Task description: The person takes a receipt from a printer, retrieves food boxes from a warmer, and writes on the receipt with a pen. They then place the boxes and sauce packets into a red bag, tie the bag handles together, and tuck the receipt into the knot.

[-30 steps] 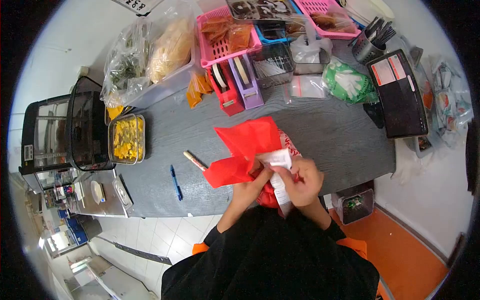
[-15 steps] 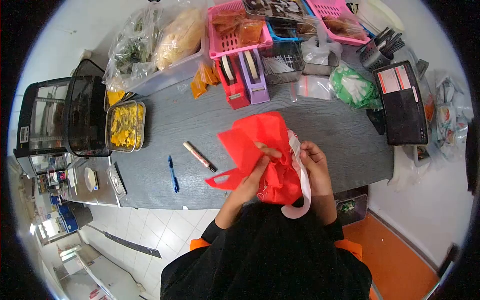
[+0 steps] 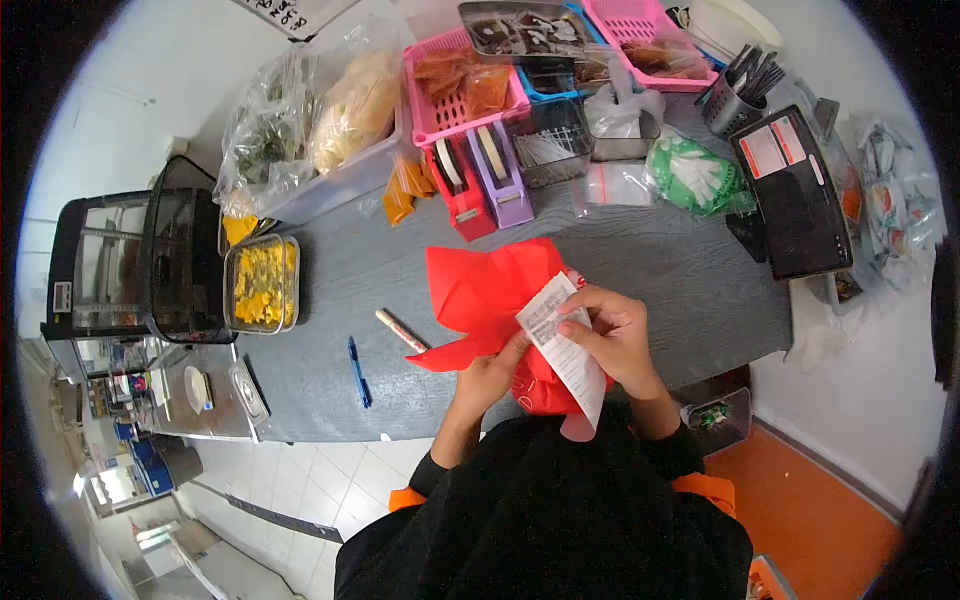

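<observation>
A red fabric bag [image 3: 485,285] is bunched up near the front edge of the table, its handle flap pointing left. My left hand [image 3: 485,382] is closed on the bag's lower left side, with the thumb near the paper's edge. In my right hand [image 3: 617,335] is a printed paper receipt [image 3: 572,365], pinched between thumb and fingers near its top. The receipt lies across the front of the bag, print facing up, and its lower end curls toward my body. Part of the bag is hidden behind the paper and my hands.
Left of the bag lie a marker [image 3: 402,331] and a blue pen [image 3: 359,372]. Red [image 3: 465,195] and purple [image 3: 510,185] tape dispensers stand behind it. A tablet [image 3: 795,195] is at the right, a glass container of yellow food [image 3: 262,285] at the left.
The receipt has turned from edge-on to flat, showing its print. My right hand now pinches it near the top, and my left hand has shifted lower on the bag. The view has tilted slightly.
</observation>
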{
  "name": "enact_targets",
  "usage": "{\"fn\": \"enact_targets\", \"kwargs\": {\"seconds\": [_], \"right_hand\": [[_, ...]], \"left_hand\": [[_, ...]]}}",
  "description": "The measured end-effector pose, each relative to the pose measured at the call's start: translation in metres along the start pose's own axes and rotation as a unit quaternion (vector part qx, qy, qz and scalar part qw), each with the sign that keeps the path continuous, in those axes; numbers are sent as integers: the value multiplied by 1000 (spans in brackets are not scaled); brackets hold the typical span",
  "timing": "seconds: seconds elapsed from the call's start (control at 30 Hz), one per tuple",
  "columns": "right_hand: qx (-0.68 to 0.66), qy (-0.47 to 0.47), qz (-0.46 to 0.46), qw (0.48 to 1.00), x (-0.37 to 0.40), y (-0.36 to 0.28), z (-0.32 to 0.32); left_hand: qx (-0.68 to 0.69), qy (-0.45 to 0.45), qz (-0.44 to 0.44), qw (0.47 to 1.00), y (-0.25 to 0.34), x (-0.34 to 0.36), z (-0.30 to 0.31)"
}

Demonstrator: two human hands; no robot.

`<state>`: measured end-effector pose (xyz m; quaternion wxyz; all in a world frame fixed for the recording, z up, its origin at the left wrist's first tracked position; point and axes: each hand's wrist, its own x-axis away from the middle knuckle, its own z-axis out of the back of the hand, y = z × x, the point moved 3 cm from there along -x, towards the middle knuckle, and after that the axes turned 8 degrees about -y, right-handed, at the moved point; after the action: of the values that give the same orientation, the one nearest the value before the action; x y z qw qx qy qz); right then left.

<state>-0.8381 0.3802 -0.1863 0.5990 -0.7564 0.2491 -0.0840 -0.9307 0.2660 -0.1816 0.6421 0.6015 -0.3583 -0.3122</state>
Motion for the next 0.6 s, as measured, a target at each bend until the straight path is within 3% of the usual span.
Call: {"fn": "enact_targets", "kwargs": {"seconds": [0.13,0.23,0.3,0.4,0.6], "right_hand": [[-29,7,7,1000,-2,-2,3],[-47,-35,-67,996,0,7,8],[-124,-52,-124,983,1,16,10],[-214,-80,-141,963,1,20,9],[-316,-116,-165,927,-1,17,7]], "left_hand": [[11,0,6,1000,-5,-2,0],[-5,-6,20,1000,-9,-1,0],[-12,-26,-7,1000,-7,-3,0],[2,-38,37,999,-9,-5,0],[-1,-59,38,998,-6,-8,0]]}}
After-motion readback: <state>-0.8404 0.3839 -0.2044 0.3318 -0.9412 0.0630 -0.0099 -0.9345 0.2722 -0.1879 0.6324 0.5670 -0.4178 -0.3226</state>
